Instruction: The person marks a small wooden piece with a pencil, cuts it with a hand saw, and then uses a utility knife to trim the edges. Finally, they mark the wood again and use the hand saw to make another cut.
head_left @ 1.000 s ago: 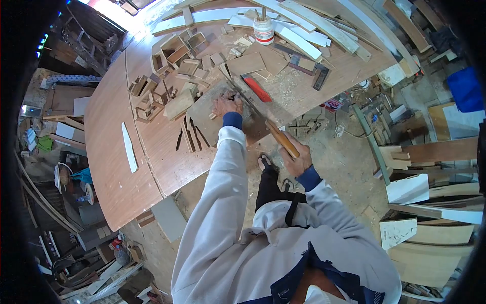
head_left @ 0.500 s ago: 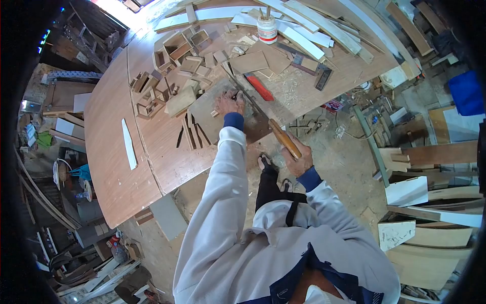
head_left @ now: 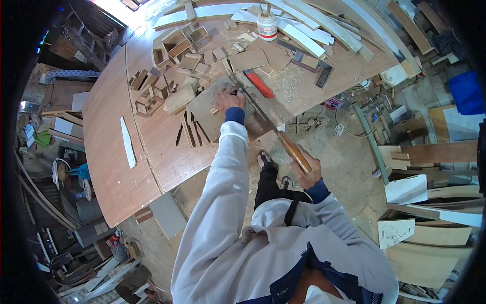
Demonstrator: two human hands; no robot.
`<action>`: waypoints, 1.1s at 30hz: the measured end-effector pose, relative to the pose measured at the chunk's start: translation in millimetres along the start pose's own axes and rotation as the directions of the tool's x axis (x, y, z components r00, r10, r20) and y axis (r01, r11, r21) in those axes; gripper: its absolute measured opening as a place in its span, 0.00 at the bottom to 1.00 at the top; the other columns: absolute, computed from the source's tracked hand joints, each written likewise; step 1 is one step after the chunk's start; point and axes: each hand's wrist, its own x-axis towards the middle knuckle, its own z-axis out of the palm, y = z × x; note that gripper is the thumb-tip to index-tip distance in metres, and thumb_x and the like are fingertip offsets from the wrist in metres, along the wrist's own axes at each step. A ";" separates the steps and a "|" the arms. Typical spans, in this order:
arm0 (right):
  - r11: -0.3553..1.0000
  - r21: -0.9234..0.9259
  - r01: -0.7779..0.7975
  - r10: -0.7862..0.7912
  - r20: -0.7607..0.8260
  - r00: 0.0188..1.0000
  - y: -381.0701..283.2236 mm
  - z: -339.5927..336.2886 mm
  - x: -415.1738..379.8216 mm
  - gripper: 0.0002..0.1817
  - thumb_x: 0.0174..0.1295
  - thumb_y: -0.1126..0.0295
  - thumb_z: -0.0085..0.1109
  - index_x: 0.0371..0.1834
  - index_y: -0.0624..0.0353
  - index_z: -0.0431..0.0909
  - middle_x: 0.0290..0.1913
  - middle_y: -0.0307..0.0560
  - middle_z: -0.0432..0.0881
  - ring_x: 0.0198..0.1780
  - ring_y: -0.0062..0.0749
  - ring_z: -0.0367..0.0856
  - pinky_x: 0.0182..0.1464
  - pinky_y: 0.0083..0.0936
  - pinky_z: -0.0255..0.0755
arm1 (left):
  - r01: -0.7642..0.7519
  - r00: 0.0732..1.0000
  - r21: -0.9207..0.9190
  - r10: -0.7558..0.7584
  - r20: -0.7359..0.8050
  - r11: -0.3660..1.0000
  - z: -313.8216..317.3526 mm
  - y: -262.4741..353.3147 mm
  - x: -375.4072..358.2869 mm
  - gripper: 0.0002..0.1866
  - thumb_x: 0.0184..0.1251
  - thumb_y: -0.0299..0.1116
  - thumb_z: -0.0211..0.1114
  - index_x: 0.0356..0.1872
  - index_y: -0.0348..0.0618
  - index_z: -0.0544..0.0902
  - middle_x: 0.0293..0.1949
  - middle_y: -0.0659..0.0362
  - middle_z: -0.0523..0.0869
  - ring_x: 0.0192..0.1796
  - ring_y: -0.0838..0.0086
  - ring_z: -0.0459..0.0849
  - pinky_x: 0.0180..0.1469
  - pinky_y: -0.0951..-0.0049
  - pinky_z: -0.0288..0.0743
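My right hand (head_left: 307, 169) is wrapped round the wooden handle (head_left: 293, 152) of a saw, off the table's front edge. The saw's long narrow blade (head_left: 260, 112) runs up and left over a worn board (head_left: 205, 104) on the table, passing just right of my left hand. My left hand (head_left: 229, 99) presses down on that board with bent fingers. A small piece of wood (head_left: 214, 110) pokes out under it, mostly hidden by the hand. To the blade's right lies a red-handled tool (head_left: 260, 85). Thin wood strips (head_left: 191, 130) lie left of my left wrist.
Small wooden box frames (head_left: 178, 44) and offcuts crowd the table behind my left hand. A white jar (head_left: 267, 28) holding brushes stands at the back, near long white strips (head_left: 301, 40). A try square (head_left: 323, 76) lies at right. Boards (head_left: 430, 233) are stacked beyond the table.
My right hand has drawn the saw back toward my body, down and to the right. My left hand stays in nearly the same place on the board.
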 end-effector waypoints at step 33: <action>0.995 0.013 0.095 -0.094 -0.064 0.993 1.9 7.6 18.8 0.23 0.54 0.75 0.58 0.55 0.70 0.73 0.44 0.64 0.81 0.41 0.42 0.86 0.43 0.28 0.77 | -0.018 0.998 0.065 0.022 -0.057 0.998 5.1 -2.8 -1.3 0.15 0.53 0.50 0.65 0.42 0.62 0.84 0.59 0.58 0.76 0.64 0.54 0.66 0.62 0.43 0.56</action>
